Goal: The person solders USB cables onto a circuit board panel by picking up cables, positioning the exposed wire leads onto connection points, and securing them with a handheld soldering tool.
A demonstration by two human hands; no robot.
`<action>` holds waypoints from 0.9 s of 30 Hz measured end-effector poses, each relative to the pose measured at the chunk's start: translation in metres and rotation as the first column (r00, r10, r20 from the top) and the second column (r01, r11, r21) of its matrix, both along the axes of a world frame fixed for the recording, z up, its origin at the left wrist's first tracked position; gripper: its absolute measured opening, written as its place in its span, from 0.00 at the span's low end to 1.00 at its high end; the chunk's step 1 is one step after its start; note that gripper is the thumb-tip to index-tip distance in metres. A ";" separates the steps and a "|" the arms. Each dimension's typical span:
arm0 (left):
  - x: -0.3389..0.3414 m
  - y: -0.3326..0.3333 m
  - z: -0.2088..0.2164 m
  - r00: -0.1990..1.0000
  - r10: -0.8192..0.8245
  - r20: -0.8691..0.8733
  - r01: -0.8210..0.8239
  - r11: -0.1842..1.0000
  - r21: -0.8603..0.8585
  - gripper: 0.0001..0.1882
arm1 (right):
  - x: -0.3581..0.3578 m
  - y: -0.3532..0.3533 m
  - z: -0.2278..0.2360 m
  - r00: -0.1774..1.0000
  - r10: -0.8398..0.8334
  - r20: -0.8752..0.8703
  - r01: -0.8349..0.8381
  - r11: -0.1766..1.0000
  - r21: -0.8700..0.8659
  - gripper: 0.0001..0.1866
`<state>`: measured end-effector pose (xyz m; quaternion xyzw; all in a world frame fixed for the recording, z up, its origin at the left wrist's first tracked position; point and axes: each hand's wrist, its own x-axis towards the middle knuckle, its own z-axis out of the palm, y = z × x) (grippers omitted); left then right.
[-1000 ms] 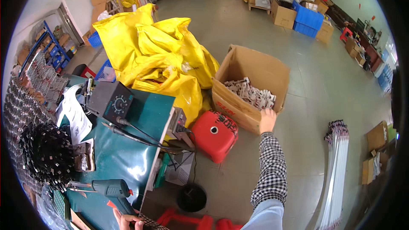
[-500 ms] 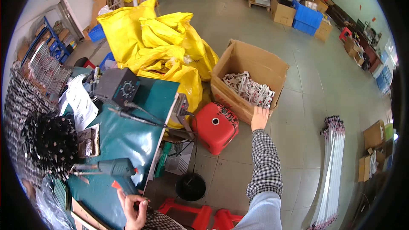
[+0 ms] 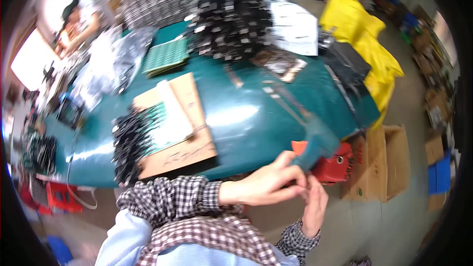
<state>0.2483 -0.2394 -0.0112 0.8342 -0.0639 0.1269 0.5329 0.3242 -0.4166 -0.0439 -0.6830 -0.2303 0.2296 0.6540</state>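
Observation:
My left hand [image 3: 268, 182] reaches across at the table's front edge, fingers closed in a pinch. My right hand [image 3: 314, 204] comes up beside it, its fingertips closed and meeting the left fingertips. What lies between them is too small and blurred to make out. Just above both hands is a teal soldering gun [image 3: 319, 140] with an orange-red trigger, its handle end close to my left fingers and its metal tip pointing up and left over the green tabletop. Whether my left hand touches the handle cannot be told.
On the green table [image 3: 236, 138] lie cardboard [image 3: 197, 155] with black-ended wires [image 3: 130, 143], a green stack [image 3: 166, 55], a black bundle [image 3: 229, 19] and papers [image 3: 295, 27]. A red container [image 3: 332, 170], carton [image 3: 377, 167] and yellow sacks [image 3: 362, 44] stand right. Another person [image 3: 76, 27] sits far left.
The view has swung left, toward the table. My right hand has left the carton's edge and come over to my left hand beside the soldering gun.

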 end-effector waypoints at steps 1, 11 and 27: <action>-0.011 0.001 0.015 0.998 -0.014 -0.063 0.015 1.000 0.019 0.07 | 0.005 0.012 0.005 0.987 0.161 -0.019 -0.158 0.982 0.103 0.35; -0.126 0.047 0.058 1.000 0.003 -0.018 -0.003 0.999 0.048 0.07 | -0.078 0.137 0.051 0.823 0.418 -0.384 -0.144 0.808 0.571 0.32; -0.234 0.195 0.047 0.669 0.667 -0.328 -0.693 0.719 0.049 0.05 | -0.094 0.199 0.078 0.938 0.333 0.100 -0.345 0.926 0.153 0.36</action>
